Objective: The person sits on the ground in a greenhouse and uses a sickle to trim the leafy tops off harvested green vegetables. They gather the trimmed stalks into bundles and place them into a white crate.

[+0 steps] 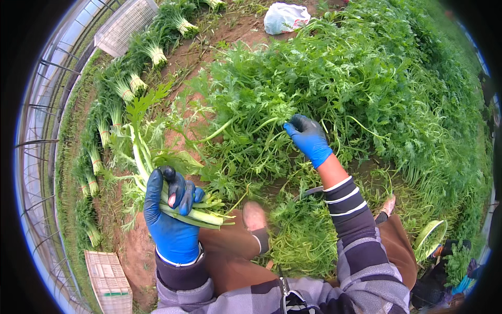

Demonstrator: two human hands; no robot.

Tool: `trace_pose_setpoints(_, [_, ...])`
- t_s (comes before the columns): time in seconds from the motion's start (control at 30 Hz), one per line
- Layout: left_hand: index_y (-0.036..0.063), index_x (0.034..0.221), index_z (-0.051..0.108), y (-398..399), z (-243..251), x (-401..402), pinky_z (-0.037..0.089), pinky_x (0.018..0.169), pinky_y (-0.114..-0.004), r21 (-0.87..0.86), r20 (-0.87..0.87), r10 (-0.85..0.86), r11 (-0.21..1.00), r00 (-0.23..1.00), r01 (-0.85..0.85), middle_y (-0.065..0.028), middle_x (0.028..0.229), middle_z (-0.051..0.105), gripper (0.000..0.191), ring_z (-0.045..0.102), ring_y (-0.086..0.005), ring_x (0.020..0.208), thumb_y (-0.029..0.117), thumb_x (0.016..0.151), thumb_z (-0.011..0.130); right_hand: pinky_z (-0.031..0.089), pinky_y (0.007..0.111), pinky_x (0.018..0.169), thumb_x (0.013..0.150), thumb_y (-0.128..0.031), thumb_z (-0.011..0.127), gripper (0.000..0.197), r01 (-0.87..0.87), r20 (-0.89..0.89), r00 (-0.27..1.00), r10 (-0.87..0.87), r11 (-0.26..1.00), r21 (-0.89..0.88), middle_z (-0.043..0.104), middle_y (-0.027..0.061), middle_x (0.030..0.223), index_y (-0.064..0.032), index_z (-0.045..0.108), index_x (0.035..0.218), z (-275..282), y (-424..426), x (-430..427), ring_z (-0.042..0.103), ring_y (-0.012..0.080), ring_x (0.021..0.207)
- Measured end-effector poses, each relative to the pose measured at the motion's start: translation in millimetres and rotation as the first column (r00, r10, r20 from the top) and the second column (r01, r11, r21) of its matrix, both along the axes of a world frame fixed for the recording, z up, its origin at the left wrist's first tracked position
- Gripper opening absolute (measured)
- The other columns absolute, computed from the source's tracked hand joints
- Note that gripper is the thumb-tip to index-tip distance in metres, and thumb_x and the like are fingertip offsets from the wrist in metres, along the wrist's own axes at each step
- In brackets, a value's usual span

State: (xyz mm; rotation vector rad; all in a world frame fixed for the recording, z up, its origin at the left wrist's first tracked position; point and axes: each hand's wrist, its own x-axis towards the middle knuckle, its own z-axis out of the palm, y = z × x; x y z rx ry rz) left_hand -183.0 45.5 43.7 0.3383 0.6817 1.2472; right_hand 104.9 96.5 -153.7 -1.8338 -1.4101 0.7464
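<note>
My left hand [172, 219], in a blue glove with darkened fingers and a torn fingertip, grips a small bunch of leafy green stalks [139, 153]. Their pale cut ends point right and their leaves spread up and left. My right hand [310, 137], also gloved, is at the near edge of a dense bed of leafy greens [325, 74]. Its curled fingertips meet a leafy tip beside a pale bent stem [263, 125]; whether they pinch it is hidden. A grey curved object [311, 191] shows partly behind my right sleeve.
Tied bundles of greens [125, 92] line the left side. Plastic crates [125, 27] stand at the upper left and lower left. A white plastic bag [285, 19] sits on the soil. Loose greens [302, 239] lie between my feet. Another person [431, 284] is at the lower right.
</note>
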Motion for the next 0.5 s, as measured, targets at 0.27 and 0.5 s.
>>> trace_pose_setpoints(0.27, [-0.0044,0.132,0.046,-41.4,-19.3,47.0,0.047,0.097,-0.043,-0.24,0.042,-0.362,0.901,0.931,0.362,-0.0225,0.121,0.058,0.05,0.057,-0.0313,0.112,0.034,0.101,0.043,0.043,0.042,0.057,0.087,-0.021,0.063,0.019,-0.258,0.213,0.961,0.177,0.851,0.456,0.053,0.0106,0.068,-0.0062,0.054,0.08,179.3,-120.2,-71.0,0.055,0.0309,0.063])
trace_pose_setpoints(0.5, [-0.0034,0.119,0.053,-25.0,-8.1,-3.3,0.046,0.086,-0.038,0.039,0.34,-0.113,0.994,0.934,0.106,-0.004,0.08,0.049,0.031,0.051,-0.0163,0.067,0.021,0.099,0.048,0.05,0.037,0.069,0.092,-0.016,0.059,0.018,-0.461,-0.203,0.809,0.552,0.809,0.365,0.064,0.0118,0.083,-0.0013,0.064,0.101,108.6,-140.7,-63.1,0.062,0.0271,0.075])
